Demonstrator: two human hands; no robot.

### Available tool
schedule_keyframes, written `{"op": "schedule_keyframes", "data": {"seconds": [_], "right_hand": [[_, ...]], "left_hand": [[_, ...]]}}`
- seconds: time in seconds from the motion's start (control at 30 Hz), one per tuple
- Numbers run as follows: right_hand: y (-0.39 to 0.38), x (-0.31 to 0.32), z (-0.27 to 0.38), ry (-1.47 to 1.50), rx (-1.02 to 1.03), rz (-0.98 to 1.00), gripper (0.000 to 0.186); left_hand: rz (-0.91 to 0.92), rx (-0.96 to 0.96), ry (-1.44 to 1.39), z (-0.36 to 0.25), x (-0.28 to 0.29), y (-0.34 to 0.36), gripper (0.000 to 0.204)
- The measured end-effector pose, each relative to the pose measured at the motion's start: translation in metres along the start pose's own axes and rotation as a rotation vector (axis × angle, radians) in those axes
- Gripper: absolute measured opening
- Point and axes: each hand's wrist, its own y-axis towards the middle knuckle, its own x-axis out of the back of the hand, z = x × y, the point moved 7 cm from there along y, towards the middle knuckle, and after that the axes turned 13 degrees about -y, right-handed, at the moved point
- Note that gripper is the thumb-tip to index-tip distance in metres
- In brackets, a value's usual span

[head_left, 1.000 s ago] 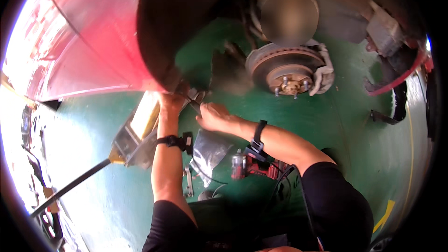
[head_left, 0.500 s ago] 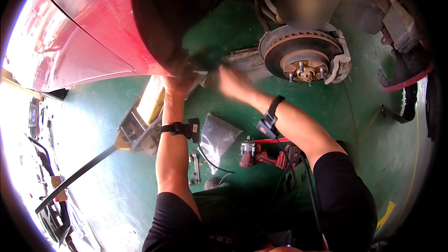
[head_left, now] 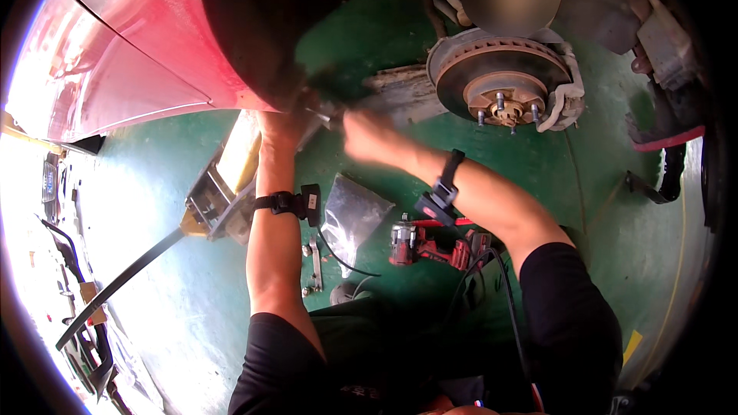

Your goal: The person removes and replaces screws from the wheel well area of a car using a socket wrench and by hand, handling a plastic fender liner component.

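My left hand point(head_left: 280, 124) reaches up to the lower edge of the red car's fender point(head_left: 138, 69), its fingers hidden in shadow by the wheel-arch liner point(head_left: 254, 38). My right hand point(head_left: 363, 134) is to its right, blurred, with curled fingers round a hand tool point(head_left: 324, 117) whose metal part points toward the left hand; what kind of tool is unclear. Both forearms carry black strapped devices with cables. Right of my hands is an exposed brake disc point(head_left: 492, 69) with studs and a caliper point(head_left: 569, 92).
A floor jack point(head_left: 223, 196) with a long handle lies left of my left arm on the green floor. A clear bag point(head_left: 354, 215), a small metal link point(head_left: 314, 261) and a red cordless impact driver point(head_left: 438, 250) lie between my arms. Car body parts point(head_left: 92, 338) lie at far left.
My right hand has risen and moved right with the tool, then come back left toward my left hand. My view has shifted, so the brake disc sits higher and farther right.
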Motion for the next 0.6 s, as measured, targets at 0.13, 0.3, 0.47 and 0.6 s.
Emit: {"op": "schedule_keyframes", "data": {"seconds": [0.13, 0.3, 0.47, 0.6], "right_hand": [[0.019, 0.023, -0.062, -0.233, -0.282, -0.491, 0.024], [-0.004, -0.012, 0.010, 0.120, -0.104, -0.042, 0.028], [-0.033, 0.010, 0.068, 0.338, 0.016, -0.103, 0.036], [-0.008, -0.059, 0.022, 0.840, 0.107, 0.387, 0.047]], "left_hand": [[0.013, 0.116, -0.123, -0.013, -0.017, 0.002, 0.046], [-0.070, -0.018, 0.036, -0.034, -0.002, 0.004, 0.050], [-0.060, 0.381, -0.799, 0.010, -0.003, -0.003, 0.050], [-0.249, 0.741, -1.511, 0.012, -0.030, -0.008, 0.049]]}}
